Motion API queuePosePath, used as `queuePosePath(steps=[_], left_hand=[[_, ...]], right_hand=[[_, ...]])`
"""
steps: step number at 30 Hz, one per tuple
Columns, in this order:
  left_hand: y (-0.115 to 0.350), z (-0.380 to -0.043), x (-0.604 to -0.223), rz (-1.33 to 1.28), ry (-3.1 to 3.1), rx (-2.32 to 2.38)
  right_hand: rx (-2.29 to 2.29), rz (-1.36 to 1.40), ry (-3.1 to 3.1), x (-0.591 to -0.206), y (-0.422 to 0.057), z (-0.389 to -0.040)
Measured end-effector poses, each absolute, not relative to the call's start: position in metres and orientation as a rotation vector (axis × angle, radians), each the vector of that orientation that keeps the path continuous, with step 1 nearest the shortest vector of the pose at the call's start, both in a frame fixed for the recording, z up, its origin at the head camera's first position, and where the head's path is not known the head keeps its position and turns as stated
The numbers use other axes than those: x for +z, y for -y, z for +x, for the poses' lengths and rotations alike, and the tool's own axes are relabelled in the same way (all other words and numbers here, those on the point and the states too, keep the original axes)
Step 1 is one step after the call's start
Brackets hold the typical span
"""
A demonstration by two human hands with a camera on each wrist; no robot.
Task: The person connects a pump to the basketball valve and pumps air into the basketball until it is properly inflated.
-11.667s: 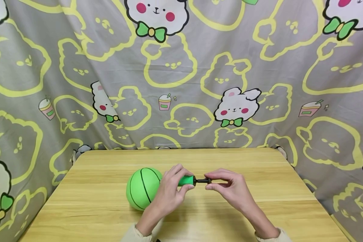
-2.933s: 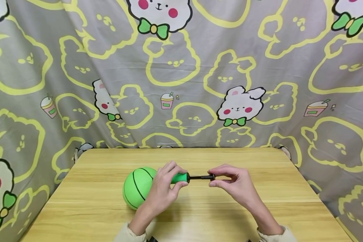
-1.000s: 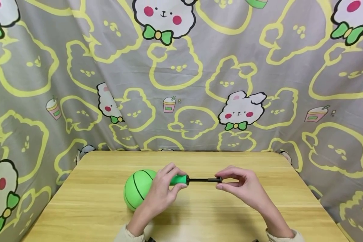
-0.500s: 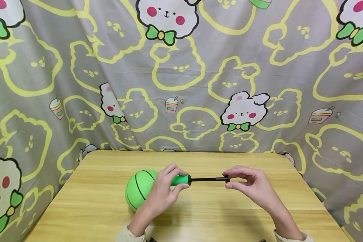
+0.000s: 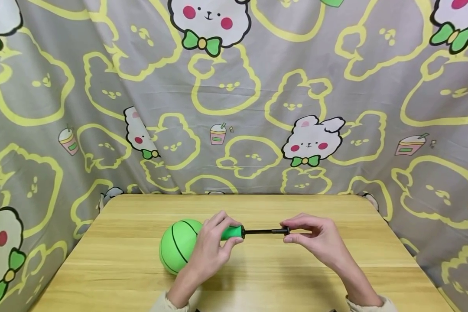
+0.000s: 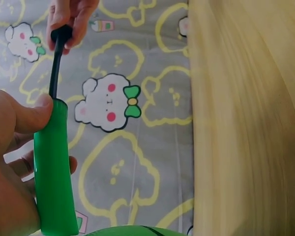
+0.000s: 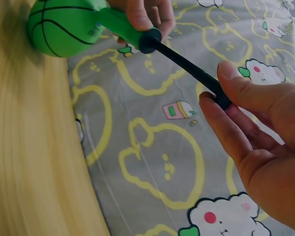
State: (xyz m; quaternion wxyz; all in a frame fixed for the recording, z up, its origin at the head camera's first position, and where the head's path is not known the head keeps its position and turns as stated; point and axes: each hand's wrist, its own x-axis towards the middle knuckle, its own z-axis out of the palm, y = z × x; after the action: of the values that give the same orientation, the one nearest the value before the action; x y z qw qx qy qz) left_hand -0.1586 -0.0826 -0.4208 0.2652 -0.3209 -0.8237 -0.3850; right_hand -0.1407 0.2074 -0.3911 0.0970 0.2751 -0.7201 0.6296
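My left hand (image 5: 209, 249) grips the green barrel of a small hand pump (image 5: 232, 232), which lies level above the table. The thin black plunger rod (image 5: 261, 232) sticks far out of the barrel toward the right. Thumb and fingers of my right hand (image 5: 323, 237) pinch the black handle (image 7: 221, 100) at the rod's end. A green toy basketball (image 5: 175, 249) with black lines is at the barrel's other end, partly hidden behind my left hand in the head view. In the right wrist view, the barrel's far end meets the ball (image 7: 64, 29).
The wooden table (image 5: 277, 277) is under both hands and the ball. Behind it and at both sides hangs a grey curtain (image 5: 242, 117) with yellow outlines and cartoon bunnies.
Over the earlier frames the right hand drew the handle rightward, lengthening the exposed rod. Since half a second ago it has come back slightly left. The left hand keeps its grip by the ball.
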Motion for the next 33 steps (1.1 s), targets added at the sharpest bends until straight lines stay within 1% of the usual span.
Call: queuePosePath(steps=[7,33], left_hand=[[0.079,-0.157,-0.42,-0.879,2.218,-1.022],[0.066,-0.148,-0.426,-0.928,2.245,-0.99]], right_hand=[[1.896,0.826,2.104,-0.398,-0.194,-0.141],[1.917,0.732,2.173,-0.421,-0.158,-0.138]])
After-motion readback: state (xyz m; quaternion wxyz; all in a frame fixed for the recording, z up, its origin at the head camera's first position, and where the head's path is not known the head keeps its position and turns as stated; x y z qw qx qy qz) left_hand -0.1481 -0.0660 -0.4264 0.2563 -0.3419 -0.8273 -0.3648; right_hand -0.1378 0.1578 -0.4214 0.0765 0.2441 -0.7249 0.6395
